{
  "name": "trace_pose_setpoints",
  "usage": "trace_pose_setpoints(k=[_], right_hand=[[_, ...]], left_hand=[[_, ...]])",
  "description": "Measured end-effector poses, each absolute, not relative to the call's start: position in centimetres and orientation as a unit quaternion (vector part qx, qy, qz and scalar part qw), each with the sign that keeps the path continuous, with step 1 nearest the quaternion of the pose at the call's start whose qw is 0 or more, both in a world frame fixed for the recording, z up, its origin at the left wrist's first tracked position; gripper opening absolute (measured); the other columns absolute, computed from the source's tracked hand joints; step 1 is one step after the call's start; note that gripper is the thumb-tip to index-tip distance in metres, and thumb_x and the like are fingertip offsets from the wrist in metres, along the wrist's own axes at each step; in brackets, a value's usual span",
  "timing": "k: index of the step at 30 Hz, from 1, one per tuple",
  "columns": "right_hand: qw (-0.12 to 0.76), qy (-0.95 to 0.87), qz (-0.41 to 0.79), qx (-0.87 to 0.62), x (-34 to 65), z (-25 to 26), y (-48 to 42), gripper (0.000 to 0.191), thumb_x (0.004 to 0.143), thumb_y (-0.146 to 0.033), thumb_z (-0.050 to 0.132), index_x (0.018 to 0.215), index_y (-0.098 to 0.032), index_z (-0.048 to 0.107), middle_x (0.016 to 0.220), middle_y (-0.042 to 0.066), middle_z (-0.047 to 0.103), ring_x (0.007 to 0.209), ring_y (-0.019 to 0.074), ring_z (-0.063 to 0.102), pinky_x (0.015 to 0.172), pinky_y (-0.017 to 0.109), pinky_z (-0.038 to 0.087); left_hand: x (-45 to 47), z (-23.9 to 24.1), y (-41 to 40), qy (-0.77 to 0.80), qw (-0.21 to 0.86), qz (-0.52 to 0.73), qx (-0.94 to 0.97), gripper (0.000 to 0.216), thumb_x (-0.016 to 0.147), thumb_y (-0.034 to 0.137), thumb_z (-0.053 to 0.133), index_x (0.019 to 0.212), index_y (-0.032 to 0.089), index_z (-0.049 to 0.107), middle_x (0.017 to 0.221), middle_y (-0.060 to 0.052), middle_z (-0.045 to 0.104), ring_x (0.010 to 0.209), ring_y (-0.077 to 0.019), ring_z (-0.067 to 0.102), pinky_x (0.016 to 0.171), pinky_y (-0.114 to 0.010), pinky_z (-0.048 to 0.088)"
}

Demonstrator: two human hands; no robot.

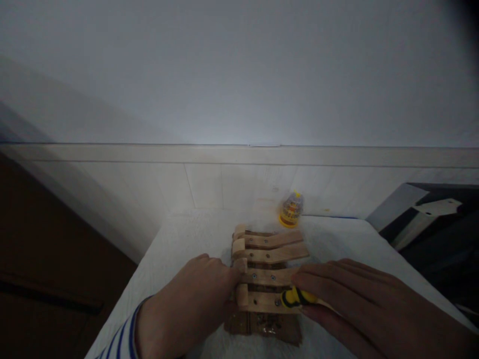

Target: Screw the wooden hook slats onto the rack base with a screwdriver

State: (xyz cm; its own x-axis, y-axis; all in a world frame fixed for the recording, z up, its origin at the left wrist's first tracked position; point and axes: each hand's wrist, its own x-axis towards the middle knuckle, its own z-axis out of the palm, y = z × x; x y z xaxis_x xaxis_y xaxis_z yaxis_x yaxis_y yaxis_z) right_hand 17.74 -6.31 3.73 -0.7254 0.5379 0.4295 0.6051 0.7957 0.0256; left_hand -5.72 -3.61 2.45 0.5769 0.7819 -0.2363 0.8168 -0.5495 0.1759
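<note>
Several light wooden slats, each with a short block at its left end and screws in its face, lie in rows on the white covered table. My left hand is closed at the left ends of the nearer slats, its fingertips partly hidden. My right hand grips a yellow and black screwdriver over the nearest slat, close to a screw. The screwdriver's tip cannot be made out. Under the slats lies a brown sheet or wrapper with shiny clear plastic.
A small clear container with a yellow base stands behind the slats, near the white panelled wall. On the right is a dark object with a pale metal bracket. Brown floor shows left of the table.
</note>
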Motion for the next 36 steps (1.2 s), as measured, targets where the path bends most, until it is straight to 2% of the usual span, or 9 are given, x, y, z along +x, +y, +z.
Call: trace_pose_setpoints(k=[13,23,27,30,34,36], right_hand=[[0.200,-0.923,-0.098,-0.313,17.7,3.6,-6.4,0.035,0.096,-0.022,0.025,0.103,-0.020,0.059,0.090,0.004,0.072,0.078,0.0192,0.069,0.064,0.032,0.059],[0.208,-0.922,-0.095,-0.313,17.6,3.5,-6.4,0.036,0.097,-0.022,0.024,0.096,-0.020,0.060,0.088,0.004,0.072,0.075,0.0174,0.069,0.065,0.030,0.059],[0.202,-0.923,-0.068,-0.322,17.7,3.3,-6.5,0.036,0.096,-0.018,0.025,0.091,-0.021,0.061,0.093,0.004,0.070,0.082,0.0174,0.068,0.070,0.030,0.058],[0.202,-0.921,-0.043,-0.329,17.7,3.3,-6.3,0.033,0.094,-0.017,0.028,0.090,-0.019,0.060,0.091,0.006,0.070,0.082,0.0190,0.067,0.071,0.033,0.058],[0.191,-0.912,0.057,-0.358,18.0,3.2,-5.9,0.020,0.091,-0.016,0.039,0.100,-0.019,0.057,0.097,0.007,0.066,0.092,0.0193,0.063,0.080,0.035,0.055],[0.173,-0.902,0.094,-0.384,18.1,3.2,-5.8,0.020,0.090,-0.016,0.042,0.105,-0.018,0.055,0.101,0.008,0.065,0.093,0.0197,0.062,0.083,0.038,0.052]], left_hand=[[-5.5,3.1,-3.5,0.464,0.157,-0.060,0.870,0.016,0.079,0.023,0.059,0.094,0.019,0.065,0.082,-0.007,0.068,0.079,-0.0230,0.064,0.070,-0.032,0.047],[-5.6,3.7,-3.9,0.456,0.147,-0.020,0.878,0.016,0.080,0.022,0.057,0.094,0.019,0.065,0.080,-0.005,0.068,0.076,-0.0205,0.064,0.070,-0.029,0.046],[-4.3,4.7,-4.3,0.446,0.136,0.055,0.883,0.015,0.081,0.021,0.058,0.095,0.020,0.064,0.086,-0.004,0.068,0.080,-0.0226,0.063,0.073,-0.034,0.047],[-2.9,4.1,-4.6,0.420,0.180,0.140,0.878,0.018,0.078,0.023,0.064,0.096,0.021,0.064,0.092,-0.002,0.068,0.086,-0.0220,0.062,0.077,-0.033,0.048],[-1.1,2.3,-4.9,0.396,0.229,0.230,0.859,0.039,0.078,0.024,0.065,0.116,0.026,0.056,0.112,-0.001,0.064,0.100,-0.0205,0.060,0.087,-0.033,0.045],[-0.4,1.6,-5.0,0.387,0.231,0.256,0.855,0.039,0.080,0.023,0.064,0.118,0.025,0.055,0.115,-0.002,0.063,0.102,-0.0202,0.059,0.089,-0.033,0.044]])
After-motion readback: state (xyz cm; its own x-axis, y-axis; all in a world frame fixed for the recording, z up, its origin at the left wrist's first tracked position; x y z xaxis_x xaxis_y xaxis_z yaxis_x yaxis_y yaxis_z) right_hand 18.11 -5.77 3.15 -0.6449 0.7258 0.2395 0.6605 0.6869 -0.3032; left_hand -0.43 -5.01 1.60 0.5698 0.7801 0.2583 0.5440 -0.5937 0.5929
